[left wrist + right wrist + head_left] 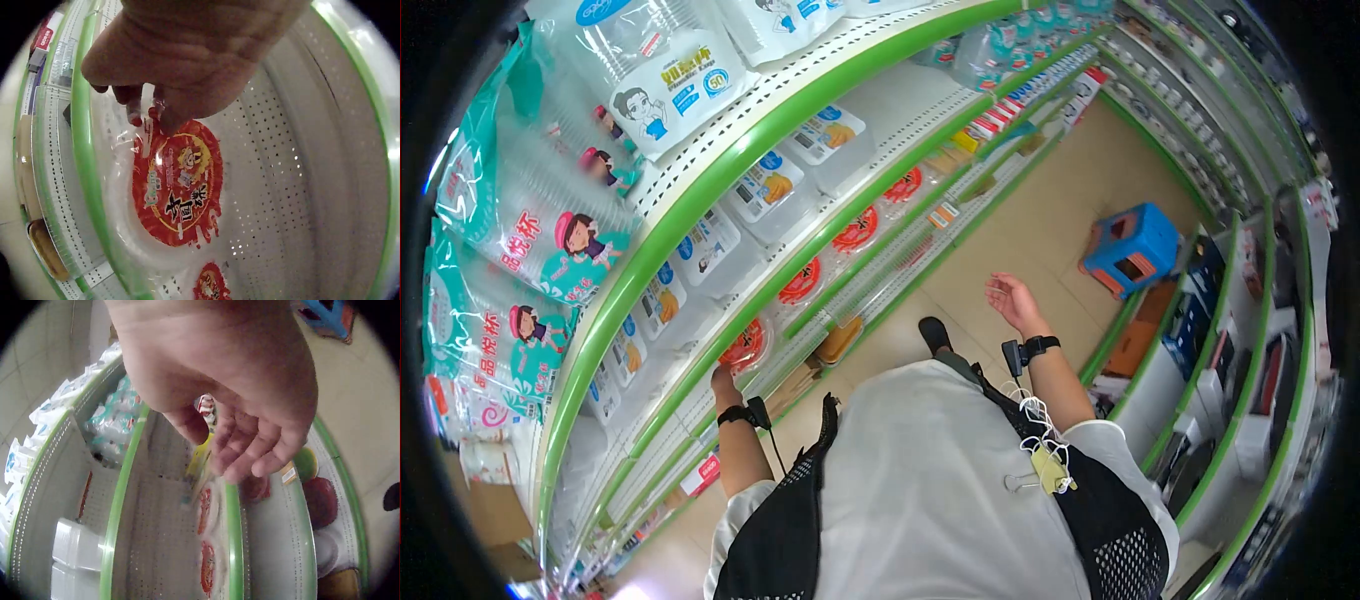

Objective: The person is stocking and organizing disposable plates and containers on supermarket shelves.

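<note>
In the head view my left hand [727, 388] is at the shelf edge, beside a clear package with a round red label [743, 345]. The left wrist view has this hand [187, 59] above the red-labelled package [178, 187], its curled fingers and thumb pinching the clear plastic at one end. The package lies flat on a perforated white shelf. My right hand [1013, 302] hangs over the aisle in the head view, holding nothing. Seen from the right wrist, the hand [231, 381] has loosely bent fingers, with thumb and fingers apart.
More red-labelled packages [799, 280] line the same shelf, with clear boxes [772, 195] one level up. Bagged plastic cups [662, 90] fill the top shelf. A blue plastic stool [1135, 250] stands on the floor [1000, 240] at the right, near another green-edged shelf [1190, 375].
</note>
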Available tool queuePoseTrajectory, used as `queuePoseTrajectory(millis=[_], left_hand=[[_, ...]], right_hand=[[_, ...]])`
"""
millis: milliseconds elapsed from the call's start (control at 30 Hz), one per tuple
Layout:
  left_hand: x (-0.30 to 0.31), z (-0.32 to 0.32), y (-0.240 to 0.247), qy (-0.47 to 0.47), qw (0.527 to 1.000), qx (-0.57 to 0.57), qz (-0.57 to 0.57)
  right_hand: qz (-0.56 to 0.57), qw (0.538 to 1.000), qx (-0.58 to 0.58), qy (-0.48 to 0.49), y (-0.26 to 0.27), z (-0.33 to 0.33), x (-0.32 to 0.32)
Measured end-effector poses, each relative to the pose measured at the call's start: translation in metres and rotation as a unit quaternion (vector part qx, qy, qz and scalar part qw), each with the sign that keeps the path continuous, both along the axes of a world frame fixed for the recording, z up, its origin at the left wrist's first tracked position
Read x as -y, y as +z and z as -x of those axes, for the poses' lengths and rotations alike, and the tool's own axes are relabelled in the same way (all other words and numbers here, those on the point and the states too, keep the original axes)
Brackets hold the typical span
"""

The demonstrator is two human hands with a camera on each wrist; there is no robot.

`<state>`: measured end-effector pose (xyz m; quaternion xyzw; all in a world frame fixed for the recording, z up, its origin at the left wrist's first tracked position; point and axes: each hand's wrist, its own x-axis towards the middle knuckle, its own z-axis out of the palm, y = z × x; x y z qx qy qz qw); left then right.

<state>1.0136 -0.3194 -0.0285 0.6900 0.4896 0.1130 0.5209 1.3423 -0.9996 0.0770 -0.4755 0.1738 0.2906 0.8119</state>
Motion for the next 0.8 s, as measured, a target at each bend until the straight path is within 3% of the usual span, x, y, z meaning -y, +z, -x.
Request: queuePoseTrajectory(millis=[33,100,200,267,333,400,467,567,800], left_hand=[[0.009,0.002,0.012,0.015,1.000,-0.002,-0.005],[0.040,0.004,0.041,0.194,0.979,0.055,0.020],[0.122,-0.025,0.117,0.289,0.952,0.075,0.070],[0.131,-0.018,0.099,0.252,0.955,0.107,0.113],[0.157,-0.022,0.092,0.288,0.950,0.076,0.096],[0.198,-0.031,0.109,0.287,0.950,0.079,0.098],[0.231,-0.034,0.123,0.271,0.950,0.089,0.129],[0.269,-0.046,0.134,0.287,0.941,0.091,0.153],[0.278,-0.094,0.145,0.281,0.935,0.121,0.179]], right_hand=[[0.021,0.999,0.004,0.024,-0.001,-0.021,-0.007],[0.064,0.996,0.014,0.059,-0.003,-0.063,-0.026],[0.123,0.983,0.064,0.123,-0.014,-0.141,-0.055],[0.166,0.967,0.109,0.161,-0.014,-0.184,-0.082],[0.198,0.948,0.136,0.210,-0.015,-0.229,-0.111],[0.198,0.934,0.146,0.261,-0.027,-0.261,-0.129],[0.211,0.938,0.161,0.222,-0.022,-0.281,-0.152],[0.241,0.916,0.112,0.301,-0.050,-0.314,-0.179],[0.336,0.882,0.133,0.302,-0.038,-0.313,-0.220]])
